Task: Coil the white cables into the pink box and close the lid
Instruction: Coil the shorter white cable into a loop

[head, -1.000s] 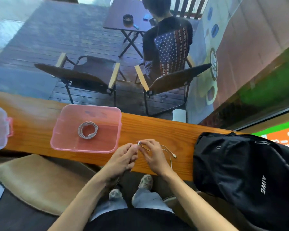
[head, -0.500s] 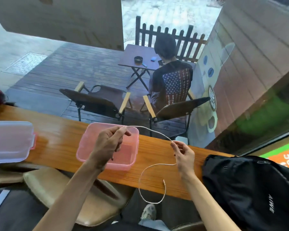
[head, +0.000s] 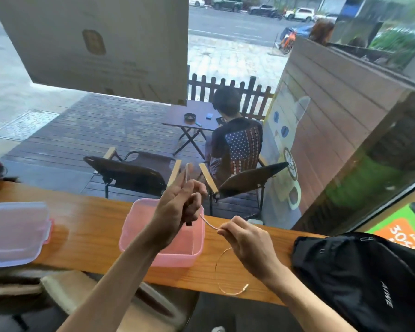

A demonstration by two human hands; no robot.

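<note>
The pink box (head: 177, 256) stands open on the wooden counter (head: 91, 236), mostly behind my left hand. My left hand (head: 177, 209) is raised over the box, fingers closed on loops of a white cable (head: 217, 267). My right hand (head: 246, 238) pinches the same cable to the right of the box. The cable's loose end curls down to the counter's front edge, its plug lying there. The box's translucent lid (head: 12, 232) lies at the far left of the counter. My left hand hides the inside of the box.
A black backpack (head: 364, 276) lies on the counter's right end. A tan stool cushion (head: 86, 291) sits below the counter. Beyond the window are a deck, folding chairs and a seated person (head: 235, 142).
The view has tilted upward. My hands have come closer together, the stretch of cable between them has shortened, and my left hand has lifted with cable looped around its fingers.
</note>
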